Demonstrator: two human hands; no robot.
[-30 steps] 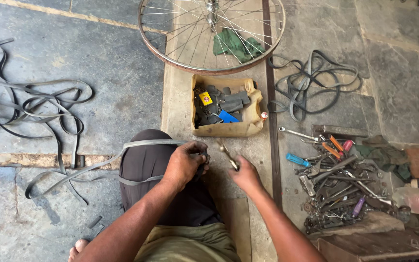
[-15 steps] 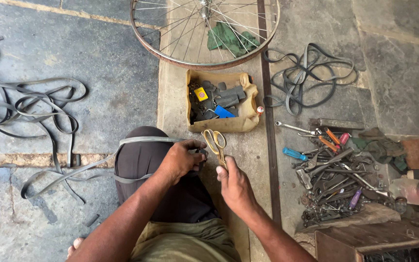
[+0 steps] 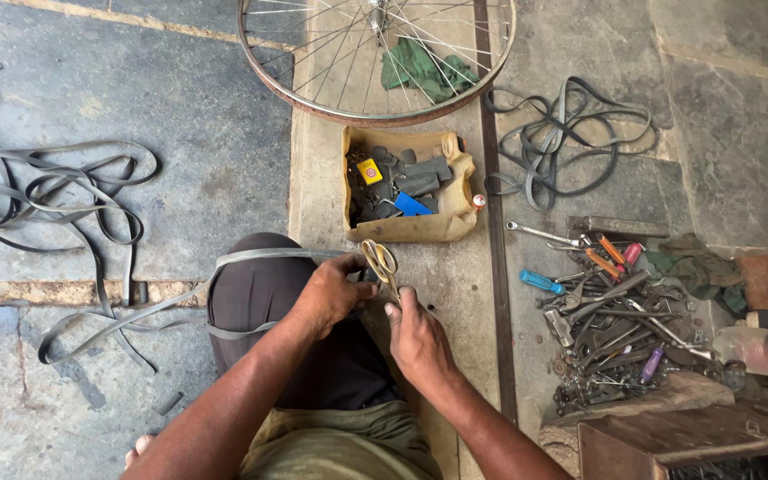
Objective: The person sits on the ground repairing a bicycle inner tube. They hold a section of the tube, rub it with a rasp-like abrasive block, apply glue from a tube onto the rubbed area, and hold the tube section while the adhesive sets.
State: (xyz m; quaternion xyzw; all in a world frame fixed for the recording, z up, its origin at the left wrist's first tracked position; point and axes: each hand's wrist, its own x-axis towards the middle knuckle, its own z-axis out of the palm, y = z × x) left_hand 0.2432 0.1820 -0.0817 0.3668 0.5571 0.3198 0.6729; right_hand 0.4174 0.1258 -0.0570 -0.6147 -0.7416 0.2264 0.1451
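Scissors [image 3: 380, 263] now upright betw. left hand [image 3: 331, 292] & right hand [image 3: 417, 338].

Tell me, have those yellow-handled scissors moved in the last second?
Yes. The scissors have swung up: the handles now point toward the cut-open container of patches, where before they lay lower, between the hands. The right hand holds them.

bicycle wheel [image 3: 375, 58] cut off at top edge, scissors [image 3: 382, 267] blades hidden by right hand [image 3: 415, 338]
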